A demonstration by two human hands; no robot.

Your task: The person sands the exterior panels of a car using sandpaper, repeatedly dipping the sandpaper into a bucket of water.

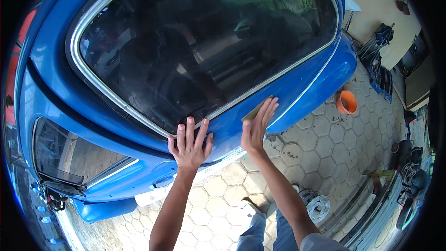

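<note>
A blue car (297, 81) with rounded body fills the upper part of the head view. My left hand (189, 146) lies with fingers spread at the lower corner of its dark side window (200, 46), fingertips touching the chrome window trim (111, 94). Farther right, my right hand (256, 128) presses a piece of olive-tan sandpaper (253, 113) against the blue panel below the window. Its fingers lie together, and they cover part of the sheet. A thin bright trim line (304, 90) runs along the panel past that hand.
Hexagonal paving (297, 155) surrounds my legs (260, 232). An orange bucket (346, 102) stands on the right. Beyond it are folded dark chairs or frames (381, 60). Round silver wheel covers (318, 208) and long metal strips (371, 209) lie at lower right.
</note>
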